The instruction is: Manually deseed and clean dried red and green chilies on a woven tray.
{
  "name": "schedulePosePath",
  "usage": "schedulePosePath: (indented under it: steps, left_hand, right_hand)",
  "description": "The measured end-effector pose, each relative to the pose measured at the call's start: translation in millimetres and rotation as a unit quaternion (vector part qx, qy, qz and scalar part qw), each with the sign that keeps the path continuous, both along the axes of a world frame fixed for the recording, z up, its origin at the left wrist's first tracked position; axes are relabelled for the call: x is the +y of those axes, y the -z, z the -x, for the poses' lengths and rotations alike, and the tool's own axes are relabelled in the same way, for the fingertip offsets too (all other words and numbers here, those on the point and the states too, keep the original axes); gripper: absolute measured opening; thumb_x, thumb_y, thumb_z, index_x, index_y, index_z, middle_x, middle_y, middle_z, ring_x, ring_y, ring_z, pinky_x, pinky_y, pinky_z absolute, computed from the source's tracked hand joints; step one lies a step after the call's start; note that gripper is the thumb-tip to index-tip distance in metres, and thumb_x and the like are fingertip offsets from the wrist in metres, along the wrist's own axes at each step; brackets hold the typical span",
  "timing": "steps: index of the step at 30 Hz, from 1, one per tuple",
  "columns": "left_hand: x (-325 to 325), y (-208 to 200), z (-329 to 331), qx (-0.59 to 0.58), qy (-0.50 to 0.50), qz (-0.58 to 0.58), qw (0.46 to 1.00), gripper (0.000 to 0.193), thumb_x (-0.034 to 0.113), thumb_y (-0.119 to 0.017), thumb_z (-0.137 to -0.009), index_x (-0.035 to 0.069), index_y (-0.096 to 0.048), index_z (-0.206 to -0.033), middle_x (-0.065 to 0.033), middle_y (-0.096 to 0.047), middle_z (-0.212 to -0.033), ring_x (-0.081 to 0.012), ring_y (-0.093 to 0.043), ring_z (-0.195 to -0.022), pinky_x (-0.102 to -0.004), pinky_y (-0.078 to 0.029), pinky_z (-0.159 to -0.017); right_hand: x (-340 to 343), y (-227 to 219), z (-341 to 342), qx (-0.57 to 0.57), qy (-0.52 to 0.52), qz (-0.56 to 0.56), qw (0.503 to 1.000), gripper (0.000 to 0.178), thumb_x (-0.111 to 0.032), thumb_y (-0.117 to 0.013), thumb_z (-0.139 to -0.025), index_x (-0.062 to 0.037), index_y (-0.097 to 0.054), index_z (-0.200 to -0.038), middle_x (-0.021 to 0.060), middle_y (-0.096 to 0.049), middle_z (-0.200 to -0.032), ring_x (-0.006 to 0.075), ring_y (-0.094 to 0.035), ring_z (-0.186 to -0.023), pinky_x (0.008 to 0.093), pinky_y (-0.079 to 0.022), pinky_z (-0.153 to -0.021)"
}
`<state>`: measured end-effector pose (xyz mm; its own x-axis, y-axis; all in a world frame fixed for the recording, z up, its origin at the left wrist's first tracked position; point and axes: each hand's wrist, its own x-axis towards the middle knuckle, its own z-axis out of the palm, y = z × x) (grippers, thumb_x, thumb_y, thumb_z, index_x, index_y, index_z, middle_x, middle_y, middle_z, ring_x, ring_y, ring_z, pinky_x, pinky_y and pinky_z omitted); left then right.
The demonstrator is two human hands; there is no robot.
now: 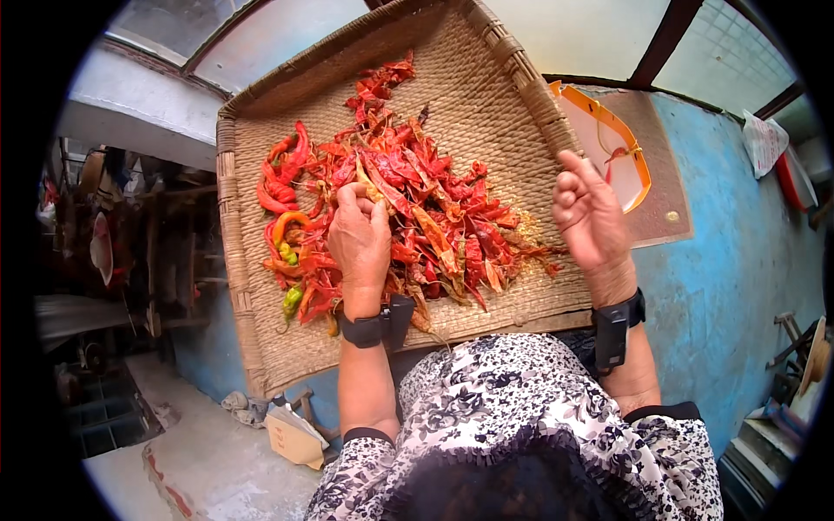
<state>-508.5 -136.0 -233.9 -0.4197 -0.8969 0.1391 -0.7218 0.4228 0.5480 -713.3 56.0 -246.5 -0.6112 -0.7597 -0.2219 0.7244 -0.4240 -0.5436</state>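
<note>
A heap of dried red chili peppers [417, 187] lies in a large woven basket tray [486, 95]. Over the middle of the heap, my left hand [358, 239] is closed in a pinch on a yellowish-red dried chili pepper [372, 181]; its fingertips partly hide the hold. My right hand [593, 217] is raised at the tray's right rim, palm turned up. Its index finger is stretched out, the other fingers are loosely bent, and nothing shows in them. Just beyond it stands an orange-edged bag [640, 169] with a white inside and a small red piece [618, 154] at its opening.
Fresher red peppers [282, 174] and a green pepper [292, 301] lie at the tray's left side. Loose pale seeds [530, 227] are scattered near its right rim. The bag stands on a brown mat [665, 195] over a blue floor [721, 260]. A cardboard box [295, 434] sits lower left.
</note>
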Motion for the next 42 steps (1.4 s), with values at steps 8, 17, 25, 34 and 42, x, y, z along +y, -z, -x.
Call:
schedulePosePath:
  steps: [8, 17, 25, 34, 42]
  left_hand:
    - [-4.0, 11.4, 8.3, 0.074, 0.045, 0.015, 0.996, 0.025, 0.014, -0.064, -0.086, 0.002, -0.054, -0.106, -0.0117, -0.061, -0.071, -0.0297, -0.062, -0.066, -0.0397, -0.050, -0.063]
    - [0.4, -17.1, -3.0, 0.270, 0.105, -0.106, 0.951, 0.011, 0.004, -0.067, -0.087, 0.003, -0.060, -0.095, 0.0008, -0.063, -0.076, -0.0070, -0.056, -0.068, -0.0230, -0.048, -0.063]
    - [71.1, -21.9, -67.7, -0.129, 0.384, 0.016, 0.914, 0.018, -0.001, -0.063, -0.077, 0.003, -0.061, -0.094, -0.0124, -0.055, -0.090, -0.0316, -0.060, -0.086, -0.0394, -0.050, -0.073]
    - [66.5, -0.6, -59.9, -0.002, 0.291, 0.073, 0.954, 0.014, -0.003, -0.065, -0.081, 0.002, -0.062, -0.094, -0.0109, -0.058, -0.093, -0.0283, -0.062, -0.084, -0.0337, -0.050, -0.071]
    - [81.1, -12.5, -12.4, 0.304, 0.147, -0.248, 0.908, 0.006, 0.006, -0.063, -0.092, 0.002, -0.061, -0.096, -0.0007, -0.062, -0.085, -0.0063, -0.058, -0.075, -0.0237, -0.049, -0.066]
  right_hand:
    - [-20.9, 7.4, -43.7, 0.170, -0.140, -0.103, 0.970, 0.019, -0.020, -0.061, -0.096, -0.0042, -0.062, -0.105, 0.0000, -0.063, -0.076, 0.0041, -0.054, -0.060, 0.0152, -0.042, -0.051]
    - [-30.8, -7.1, -63.7, 0.308, -0.261, -0.171, 0.899, 0.022, -0.019, -0.064, -0.094, -0.0010, -0.063, -0.106, -0.0010, -0.063, -0.080, 0.0033, -0.056, -0.066, 0.0202, -0.046, -0.054]
    - [-27.5, -0.4, -70.3, 0.359, -0.284, -0.145, 0.877, 0.021, -0.014, -0.065, -0.092, 0.0021, -0.063, -0.106, -0.0014, -0.062, -0.078, 0.0035, -0.054, -0.073, 0.0222, -0.045, -0.061]
    - [-25.8, 4.6, -67.0, 0.395, -0.246, -0.153, 0.872, 0.022, -0.016, -0.064, -0.092, 0.0021, -0.065, -0.104, -0.0008, -0.061, -0.079, 0.0046, -0.054, -0.073, 0.0230, -0.046, -0.064]
    - [-26.2, 7.5, -73.2, 0.371, -0.235, -0.099, 0.893, 0.023, -0.010, -0.070, -0.087, 0.0014, -0.064, -0.106, 0.0036, -0.066, -0.083, 0.0080, -0.062, -0.075, 0.0240, -0.051, -0.064]
